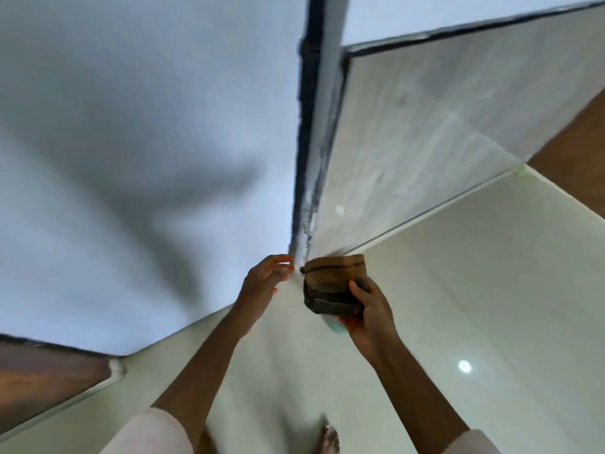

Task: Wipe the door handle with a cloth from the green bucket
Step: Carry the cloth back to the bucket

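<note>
My right hand (368, 314) grips a folded brown cloth (330, 286) with darker stripes, held in front of me above the floor. A bit of pale green shows under that hand, and I cannot tell what it is. My left hand (266, 276) is held out beside the cloth with its fingers spread and nothing in it, close to the bottom of a white door edge (324, 126). Neither a door handle nor a green bucket is in view.
A white wall (131, 126) fills the left side, with my arms' shadow on it. A dark gap (307, 126) runs down beside the door edge. A pale marbled panel (425, 126) stands to the right. Glossy white floor tiles (474, 273) lie below, and my bare foot (329, 439) shows at the bottom.
</note>
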